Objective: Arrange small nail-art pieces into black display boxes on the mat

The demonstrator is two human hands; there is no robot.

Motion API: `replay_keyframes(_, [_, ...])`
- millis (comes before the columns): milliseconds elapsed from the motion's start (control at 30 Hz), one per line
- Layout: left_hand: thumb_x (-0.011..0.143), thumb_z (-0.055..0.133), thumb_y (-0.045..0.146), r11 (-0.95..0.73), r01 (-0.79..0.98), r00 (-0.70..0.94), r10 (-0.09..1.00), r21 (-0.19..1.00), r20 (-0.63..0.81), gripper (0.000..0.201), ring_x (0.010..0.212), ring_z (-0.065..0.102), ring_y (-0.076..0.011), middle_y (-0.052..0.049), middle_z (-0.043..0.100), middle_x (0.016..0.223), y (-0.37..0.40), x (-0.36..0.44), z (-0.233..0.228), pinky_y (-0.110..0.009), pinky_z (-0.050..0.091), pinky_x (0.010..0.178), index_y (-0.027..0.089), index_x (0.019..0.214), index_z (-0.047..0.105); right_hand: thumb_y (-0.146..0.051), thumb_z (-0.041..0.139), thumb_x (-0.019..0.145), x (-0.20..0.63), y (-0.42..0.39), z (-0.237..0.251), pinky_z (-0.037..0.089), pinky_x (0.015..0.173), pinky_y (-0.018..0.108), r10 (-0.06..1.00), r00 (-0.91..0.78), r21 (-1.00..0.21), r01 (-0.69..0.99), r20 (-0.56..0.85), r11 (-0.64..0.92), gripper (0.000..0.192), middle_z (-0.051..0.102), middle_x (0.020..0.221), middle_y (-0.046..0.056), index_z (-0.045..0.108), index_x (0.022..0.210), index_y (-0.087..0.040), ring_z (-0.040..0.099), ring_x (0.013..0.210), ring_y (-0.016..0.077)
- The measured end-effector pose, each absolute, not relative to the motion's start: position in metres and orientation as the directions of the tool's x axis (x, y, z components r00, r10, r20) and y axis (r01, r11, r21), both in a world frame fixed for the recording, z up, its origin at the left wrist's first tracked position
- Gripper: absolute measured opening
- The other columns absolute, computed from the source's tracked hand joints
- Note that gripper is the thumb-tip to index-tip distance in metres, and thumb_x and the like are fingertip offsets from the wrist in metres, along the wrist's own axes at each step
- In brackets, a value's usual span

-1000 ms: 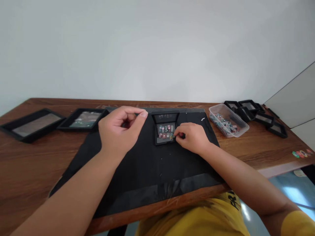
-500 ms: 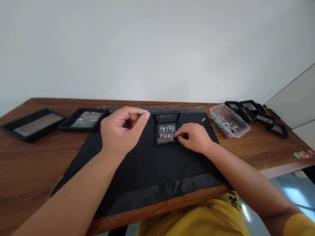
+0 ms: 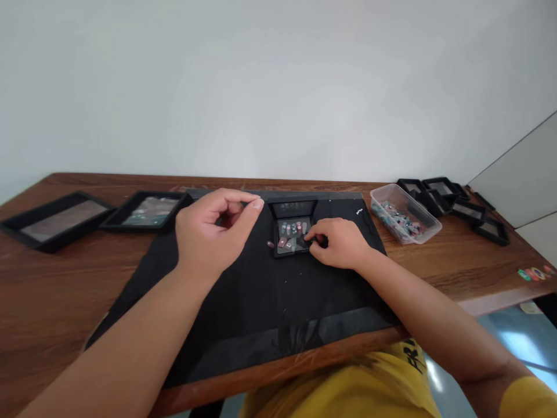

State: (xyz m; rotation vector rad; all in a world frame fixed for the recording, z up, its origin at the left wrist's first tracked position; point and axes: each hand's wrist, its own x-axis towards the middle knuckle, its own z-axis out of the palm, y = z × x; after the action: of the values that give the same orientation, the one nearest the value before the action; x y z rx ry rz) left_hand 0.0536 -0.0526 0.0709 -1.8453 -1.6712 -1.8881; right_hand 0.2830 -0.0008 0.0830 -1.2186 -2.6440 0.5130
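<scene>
Small open case [image 3: 292, 237] on black mat [image 3: 243, 302]: mostly filled with press-on nails | right hand [image 3: 342, 242]: fingertips pinched inside case, contents unclear | left hand [image 3: 213, 232]: raised, thumb-forefinger pinch, contents unclear | one nail [image 3: 270, 245] loose beside case | tub of nails [image 3: 402, 213]: stocked

Two black trays [image 3: 56, 219] are lying at far left on the wooden table [image 3: 47, 302]; a clear plastic tub [image 3: 404, 213] and stacked black cases [image 3: 452, 200] are sitting at right.

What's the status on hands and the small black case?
Left hand raised, pinched, contents unclear. Right hand fingertips in small black case. One loose piece on mat beside it.
</scene>
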Motion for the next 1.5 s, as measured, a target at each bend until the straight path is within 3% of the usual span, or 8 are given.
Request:
replay_keyframes(333, [0.086,0.073,0.034,-0.326,0.669,-0.287,0.717,0.668,0.636,0.015,0.052,0.047,-0.0107,0.006,0.054,0.054,-0.054,0.050,0.078,-0.025,0.039,0.054,0.022,0.080,0.079,-0.020,0.072,0.086,0.296,0.004,0.078,0.047,0.079,0.031,0.724,-0.687,-0.473,0.616,0.069,0.630,0.025,0.079,0.096,0.003,0.083,0.109,-0.021,0.072,0.091,0.0206])
replay_keyframes(600, [0.080,0.070,0.051,-0.144,0.741,-0.034,0.967,0.656,0.251,0.028,0.042,0.045,-0.0129,0.003,0.053,0.046,-0.051,0.033,0.078,-0.027,0.029,0.043,0.026,0.067,0.077,-0.020,0.077,0.092,0.295,0.009,0.067,0.047,0.081,0.030,0.739,-0.662,-0.531,0.584,0.125,0.614,0.015,0.077,0.090,0.003,0.083,0.106,-0.021,0.070,0.087,0.0178])
replay_keyframes(900, [0.073,0.083,0.040,-0.095,0.793,0.102,0.994,0.601,0.022,0.012,0.041,0.045,-0.0149,0.002,0.054,0.049,-0.046,0.027,0.064,-0.032,0.025,0.044,0.035,0.083,0.088,-0.023,0.083,0.090,0.294,0.012,0.063,0.050,0.091,0.037,0.753,-0.632,-0.501,0.600,0.181,0.624,0.015,0.083,0.101,0.007,0.084,0.105,-0.020,0.070,0.095,0.0223])
replay_keyframes(1233, [0.079,0.079,0.038,-0.150,0.777,0.154,0.987,0.611,0.046,0.012,0.038,0.044,-0.0143,0.001,0.061,0.048,-0.044,0.033,0.057,-0.032,0.021,0.041,0.036,0.084,0.090,-0.021,0.081,0.092,0.295,0.010,0.063,0.051,0.095,0.039,0.716,-0.654,-0.467,0.567,0.245,0.678,0.018,0.083,0.110,0.009,0.084,0.110,-0.019,0.070,0.101,0.0242])
replay_keyframes(1500, [0.077,0.082,0.038,-0.201,0.772,0.162,0.980,0.603,0.119,0.007,0.037,0.041,-0.0134,0.005,0.045,0.047,-0.044,0.035,0.057,-0.031,0.022,0.041,0.034,0.080,0.087,-0.018,0.079,0.092,0.295,0.008,0.063,0.051,0.096,0.038,0.706,-0.676,-0.495,0.549,0.210,0.673,0.023,0.084,0.113,0.007,0.082,0.115,-0.022,0.072,0.099,0.0225])
